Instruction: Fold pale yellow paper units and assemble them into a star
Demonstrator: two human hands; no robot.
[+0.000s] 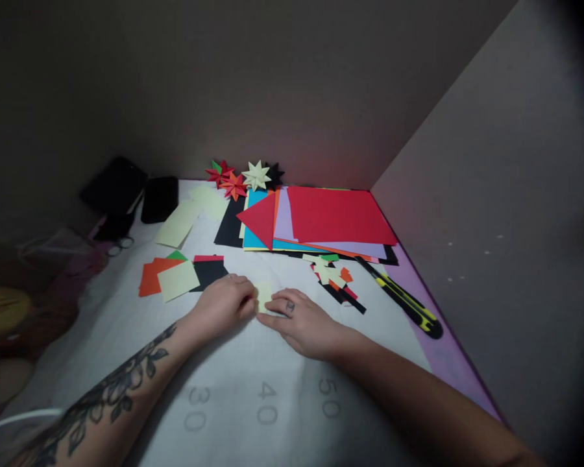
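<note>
A small pale yellow piece of paper [263,295] lies between my two hands on the white surface. On its left edge, my left hand [228,302] is closed, with the fingers curled and the fingertips partly hidden. From the right, my right hand [305,323] grips the same paper between thumb and fingers; a ring or ring-like mark shows on one finger. The hands cover part of the paper, so any folds are hard to make out. Just beyond my left hand lie black paper squares [210,274], a pale yellow square [179,281] and orange squares [152,277].
A yellow-and-black utility knife [403,301] lies at the right beside paper scraps [333,275]. Stacked coloured sheets [343,215] and folded paper stars [256,175] sit by the back wall. Scissors [121,246] and a black phone-like object [160,200] are at the left.
</note>
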